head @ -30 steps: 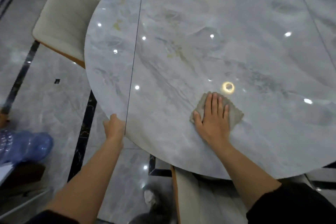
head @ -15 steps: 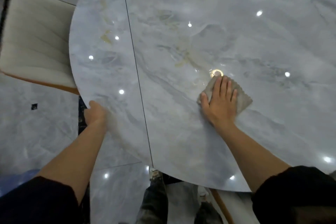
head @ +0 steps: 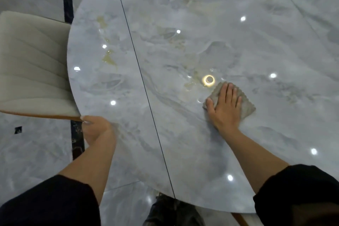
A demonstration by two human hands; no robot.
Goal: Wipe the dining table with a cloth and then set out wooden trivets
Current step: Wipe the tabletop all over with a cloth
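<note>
on the cloth [head: 247, 109], right hand [head: 225, 110], palm flat

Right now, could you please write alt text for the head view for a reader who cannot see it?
A person's right hand presses a grey cloth flat on a glossy round marble table, while the left hand holds its edge. A cream chair stands at left.

Wide smooth table [head: 201, 24] open ahead of my right hand [head: 225, 108] and on both sides of it, cloth [head: 247, 109] flat under my palm, my left hand [head: 95, 128] holding the near left rim, pale chair [head: 33, 64] right beside that rim.
</note>
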